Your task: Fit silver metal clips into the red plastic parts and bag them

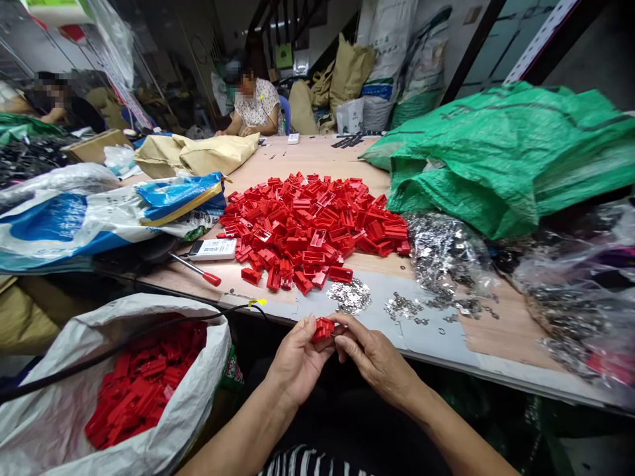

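Left hand (301, 360) was clamped on red part (323, 328); right hand (370, 350) touched its end, pinching or not unclear. Loosened hold risked dropping it past desk (516, 344) edge.

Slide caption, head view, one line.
Left hand holding a red plastic casing, right hand at its edge, before a heap of red casings.
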Available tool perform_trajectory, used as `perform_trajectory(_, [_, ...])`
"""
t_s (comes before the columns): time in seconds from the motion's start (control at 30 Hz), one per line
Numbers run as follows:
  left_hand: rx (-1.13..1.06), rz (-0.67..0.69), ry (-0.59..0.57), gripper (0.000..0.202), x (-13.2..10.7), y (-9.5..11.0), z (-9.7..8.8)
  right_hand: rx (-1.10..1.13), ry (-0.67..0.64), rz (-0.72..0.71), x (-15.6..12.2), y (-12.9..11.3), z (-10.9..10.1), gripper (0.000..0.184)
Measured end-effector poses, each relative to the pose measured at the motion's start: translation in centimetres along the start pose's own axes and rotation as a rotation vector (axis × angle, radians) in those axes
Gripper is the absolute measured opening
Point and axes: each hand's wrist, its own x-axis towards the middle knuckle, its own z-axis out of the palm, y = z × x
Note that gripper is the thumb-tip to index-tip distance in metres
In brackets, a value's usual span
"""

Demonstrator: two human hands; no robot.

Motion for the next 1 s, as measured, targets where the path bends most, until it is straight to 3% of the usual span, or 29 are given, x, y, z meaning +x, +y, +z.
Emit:
perform_trajectory(0.17, [-0.022,0.038,0.0,0.013,-0.2,-0.3,0.1,0.014,0.072,0.0,0.1,0.4,0.4,0.029])
perform_trajectory(0.3, [0.067,0.068,-0.073,0.02,0.0,-0.3,0.1,0.152,0.134,0.023,0.4,0.9,0.4,0.033])
perform_trajectory(0.47, [0.461,0.211,-0.067,0.022,-1.1,1.0,0.4,0.23,0.123,0.081,0.5,1.4,0.1,0.037])
perform_trajectory(0.6, [1.04,0.28,-0.044,0.015,-5.1,5.4,0.8,0.188,0.097,0.113,0.1,2.1,-0.1,0.04])
perform_trajectory(0.67, [1.373,0.295,-0.087,0.009,-7.7,8.9,0.3,0.174,0.101,0.125,-0.1,2.5,-0.3,0.04])
perform_trajectory(0.73, [1.606,0.226,-0.102,0.01,-10.2,12.8,-0.9,0.177,0.105,0.138,-0.2,2.7,-0.5,0.04])
perform_trajectory(0.8, [1.813,0.22,0.057,0.015,-12.1,16.3,-2.8,0.186,0.106,0.146,-0.1,2.7,-0.7,0.04])
perform_trajectory(0.87, [2.023,0.273,0.379,0.019,-13.3,18.7,-4.5,0.189,0.108,0.142,0.0,2.5,-0.7,0.039])
perform_trajectory(0.93, [2.15,0.431,0.656,0.03,-13.9,19.6,-5.2,0.189,0.115,0.134,0.1,2.4,-0.7,0.039])
perform_trajectory(0.97, [2.151,0.481,0.691,0.033,-14.0,19.3,-5.0,0.188,0.117,0.133,0.2,2.3,-0.7,0.039])
perform_trajectory(1.0, [2.108,0.492,0.647,0.032,-13.9,18.6,-4.5,0.187,0.116,0.133,0.2,2.3,-0.7,0.039])
